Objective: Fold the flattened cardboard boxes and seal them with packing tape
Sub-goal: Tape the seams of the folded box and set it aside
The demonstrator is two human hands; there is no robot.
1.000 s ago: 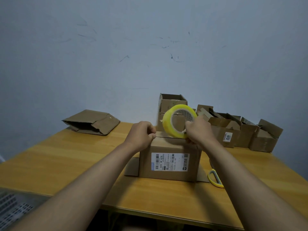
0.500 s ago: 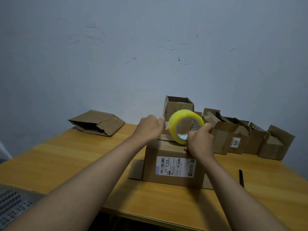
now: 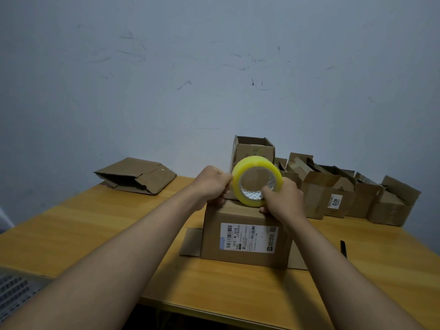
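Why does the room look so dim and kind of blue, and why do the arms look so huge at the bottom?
Head view: soft, dim light tints the wall bluish, with only faint shadows; the wide-angle lens stretches the forearms near the frame's bottom; the tape roll, held by the right hand, shows a little shine in its core; the box label text is too soft to read fully.

Top face of labelled box (image 3: pixel 245 236) largely screened by both hands and tape roll (image 3: pixel 257 181). Tape end not discernible. Left hand (image 3: pixel 212 184) fingers curled out of sight. Small print on white label (image 3: pixel 248 237) illegible. Grey perforated item (image 3: pixel 14 289) cut by left edge, unidentifiable. Dark slim object (image 3: pixel 343 248) on desk (image 3: pixel 95 234) too small to identify.
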